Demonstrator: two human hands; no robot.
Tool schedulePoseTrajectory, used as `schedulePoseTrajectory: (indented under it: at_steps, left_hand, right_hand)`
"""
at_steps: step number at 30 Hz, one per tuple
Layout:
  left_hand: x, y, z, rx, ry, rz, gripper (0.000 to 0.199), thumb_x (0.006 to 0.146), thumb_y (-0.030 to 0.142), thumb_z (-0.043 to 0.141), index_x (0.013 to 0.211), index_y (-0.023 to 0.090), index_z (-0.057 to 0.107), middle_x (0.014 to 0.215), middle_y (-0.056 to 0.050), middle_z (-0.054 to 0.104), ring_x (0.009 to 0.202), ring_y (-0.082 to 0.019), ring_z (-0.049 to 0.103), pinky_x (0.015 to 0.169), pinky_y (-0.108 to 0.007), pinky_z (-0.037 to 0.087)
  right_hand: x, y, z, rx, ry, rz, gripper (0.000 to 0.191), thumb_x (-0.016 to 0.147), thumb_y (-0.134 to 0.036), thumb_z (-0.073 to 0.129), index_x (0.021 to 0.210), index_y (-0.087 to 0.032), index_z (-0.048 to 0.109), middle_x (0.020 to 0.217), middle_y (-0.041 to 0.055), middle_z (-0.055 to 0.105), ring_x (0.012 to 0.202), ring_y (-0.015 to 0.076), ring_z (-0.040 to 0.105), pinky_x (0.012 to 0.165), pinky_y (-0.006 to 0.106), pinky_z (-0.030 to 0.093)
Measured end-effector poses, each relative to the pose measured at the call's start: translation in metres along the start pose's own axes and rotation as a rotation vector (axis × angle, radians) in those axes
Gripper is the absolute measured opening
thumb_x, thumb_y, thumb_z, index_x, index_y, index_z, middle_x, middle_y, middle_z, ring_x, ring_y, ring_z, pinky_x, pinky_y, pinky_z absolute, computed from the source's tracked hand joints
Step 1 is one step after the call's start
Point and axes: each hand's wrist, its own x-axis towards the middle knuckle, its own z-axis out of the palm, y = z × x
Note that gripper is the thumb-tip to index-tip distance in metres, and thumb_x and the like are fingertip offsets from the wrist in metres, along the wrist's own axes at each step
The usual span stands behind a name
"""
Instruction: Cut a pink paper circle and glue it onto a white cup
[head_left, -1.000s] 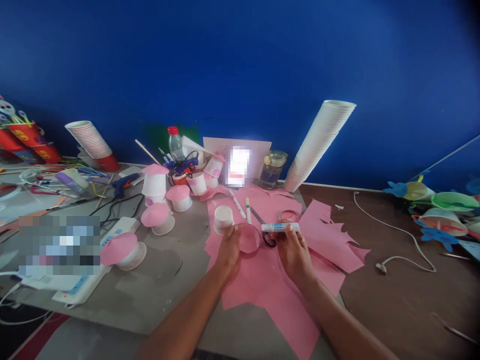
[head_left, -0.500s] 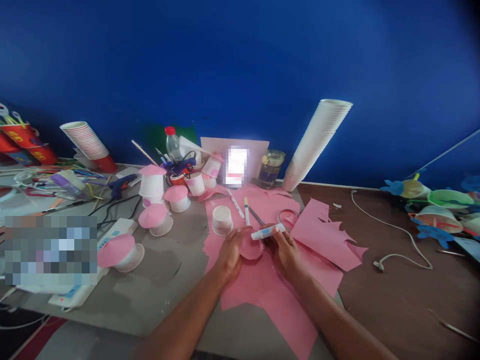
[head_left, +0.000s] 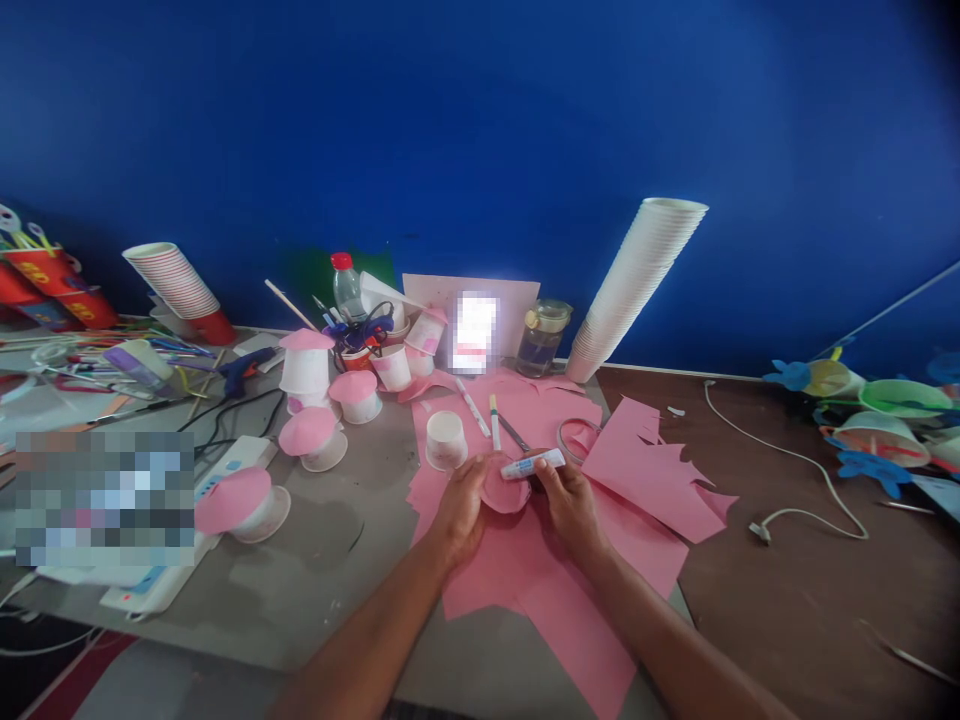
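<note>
My left hand (head_left: 461, 505) is closed on the left edge of a round pink paper piece (head_left: 504, 494), held above the pink sheets. In my right hand (head_left: 574, 505), thumb and fingers grip a white glue stick (head_left: 534, 464) with blue print. Its left end lies over the upper part of the round paper; whether it touches cannot be made out. Just beyond my left hand an upside-down white paper cup (head_left: 445, 441) stands on a pink sheet (head_left: 495, 580). Scissors (head_left: 513, 431) lie behind the glue stick, partly covered by it, and a marker (head_left: 494, 420) rests beside them.
Several white cups with pink paper cones (head_left: 309, 430) stand to the left, near a power strip (head_left: 225, 470). Tall stacked cups (head_left: 637, 285) lean by the blue wall, next to a glass jar (head_left: 544, 335). A white cable (head_left: 795, 455) lies on the brown table at right.
The glue stick has shifted slightly left over the round paper with my right hand. My left hand keeps its hold on the paper, almost unmoved.
</note>
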Motion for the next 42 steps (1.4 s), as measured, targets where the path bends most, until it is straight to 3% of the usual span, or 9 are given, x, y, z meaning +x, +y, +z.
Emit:
schedulePoseTrajectory:
  at_steps: [6,11,17,23,29,38,42]
  left_hand:
    - [-0.002,-0.001,0.005,-0.109,-0.132,-0.044,0.029,0.075,0.041,0.068,0.090,0.015,0.067,0.088,-0.004,0.069,0.092,-0.021,0.061,0.083,-0.031,0.045]
    - [-0.005,0.003,0.007,-0.117,-0.155,-0.031,0.032,0.074,0.040,0.071,0.093,0.015,0.067,0.090,-0.006,0.069,0.093,-0.022,0.061,0.083,-0.033,0.046]
    - [-0.009,0.008,0.011,-0.098,-0.182,-0.102,0.033,0.072,0.037,0.073,0.096,0.015,0.065,0.093,-0.008,0.068,0.088,-0.023,0.063,0.079,-0.038,0.050]
    - [-0.005,-0.001,0.007,-0.105,-0.168,-0.162,0.025,0.070,0.029,0.073,0.089,0.014,0.065,0.089,-0.009,0.068,0.087,-0.025,0.064,0.081,-0.042,0.051]
    - [-0.003,-0.003,0.004,-0.099,-0.115,-0.179,0.016,0.070,0.025,0.068,0.079,0.012,0.064,0.084,-0.009,0.068,0.087,-0.025,0.063,0.083,-0.044,0.051]
    - [-0.002,-0.003,0.004,-0.126,-0.115,-0.184,0.012,0.069,0.020,0.069,0.076,0.013,0.061,0.078,-0.004,0.064,0.084,-0.020,0.061,0.081,-0.040,0.052]
    - [-0.002,-0.003,0.004,-0.096,-0.127,-0.174,0.017,0.071,0.024,0.068,0.083,0.013,0.063,0.083,-0.005,0.064,0.085,-0.020,0.061,0.080,-0.039,0.052]
  right_hand:
    - [-0.001,0.003,0.001,0.074,0.089,0.038,0.026,0.082,-0.046,0.062,0.082,-0.020,0.066,0.073,0.0011,0.070,0.067,0.0164,0.061,0.068,0.028,0.047]
    - [-0.001,0.004,0.003,0.186,0.092,0.083,0.026,0.080,-0.046,0.063,0.081,-0.020,0.065,0.071,0.0009,0.069,0.065,0.0166,0.061,0.064,0.029,0.048]
    - [-0.002,0.001,0.004,0.201,0.128,0.106,0.026,0.081,-0.045,0.062,0.087,-0.019,0.063,0.079,0.0034,0.070,0.074,0.0195,0.064,0.070,0.031,0.049]
    - [-0.001,0.001,0.001,0.198,0.117,0.103,0.027,0.083,-0.047,0.058,0.091,-0.021,0.063,0.080,0.0018,0.070,0.078,0.0198,0.065,0.069,0.031,0.049]
    - [0.007,0.000,-0.002,0.385,0.150,0.114,0.026,0.083,-0.050,0.056,0.088,-0.024,0.060,0.074,0.0002,0.067,0.069,0.0185,0.064,0.061,0.031,0.049]
    - [0.001,-0.001,0.000,0.106,0.144,-0.003,0.029,0.080,-0.047,0.062,0.088,-0.019,0.065,0.077,0.0014,0.066,0.072,0.0157,0.059,0.069,0.028,0.046]
    - [0.003,0.003,-0.001,0.022,0.180,-0.029,0.029,0.079,-0.047,0.063,0.086,-0.019,0.064,0.075,0.0013,0.065,0.068,0.0151,0.057,0.065,0.028,0.046]
